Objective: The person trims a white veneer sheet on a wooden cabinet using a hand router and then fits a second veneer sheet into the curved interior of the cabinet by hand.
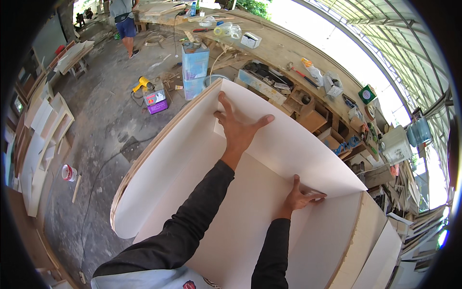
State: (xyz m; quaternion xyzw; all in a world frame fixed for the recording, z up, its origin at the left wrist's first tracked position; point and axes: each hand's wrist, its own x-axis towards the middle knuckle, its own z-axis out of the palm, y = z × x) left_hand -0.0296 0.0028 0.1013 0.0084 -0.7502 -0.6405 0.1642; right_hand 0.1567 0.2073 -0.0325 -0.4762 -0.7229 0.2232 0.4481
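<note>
A large white laminate sheet (288, 144) lies curved over a white-faced plywood panel (163, 159) with a bare wood edge. My left hand (238, 127) is spread flat on the sheet near its far top edge, fingers apart. My right hand (301, 195) presses on the lower right part of the sheet, close to its pointed corner, with the fingertips on the sheet's edge. Both forearms wear dark sleeves and come in from the lower edge.
A long wooden workbench (288, 53) with tools, tape and boxes runs along the back right. A blue canister (195, 70), a yellow power tool (143, 84) and a purple box (156, 101) sit on the concrete floor. Another person (124, 21) stands far off. Boards lean at the left (45, 130).
</note>
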